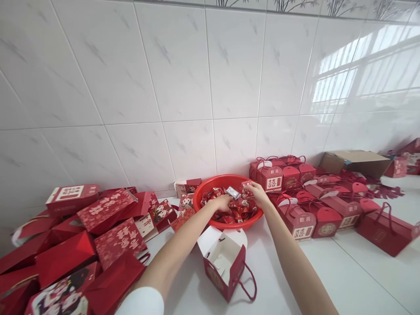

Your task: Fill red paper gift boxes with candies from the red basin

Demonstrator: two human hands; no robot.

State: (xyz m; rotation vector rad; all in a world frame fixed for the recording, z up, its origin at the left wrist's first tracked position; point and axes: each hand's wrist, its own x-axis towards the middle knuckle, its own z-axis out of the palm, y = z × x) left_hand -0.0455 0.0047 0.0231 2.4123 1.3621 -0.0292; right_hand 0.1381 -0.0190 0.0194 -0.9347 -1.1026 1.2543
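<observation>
A red plastic basket stands against the wall, filled with small wrapped candies, mostly red. My left hand reaches down among the candies, its fingertips buried, so their grip cannot be made out. At the basket's right side, my right hand is closed on a small red packet. A silver-wrapped piece lies on the pile between both hands. In front of the basket, between my forearms, sits an open red gift box with a white inside and a red cord handle; small pale items may lie at its bottom.
Several red boxes and bags are heaped on the left. Closed red gift boxes with cord handles stand in rows on the right, before a brown cardboard box. A white tiled wall rises behind the white counter.
</observation>
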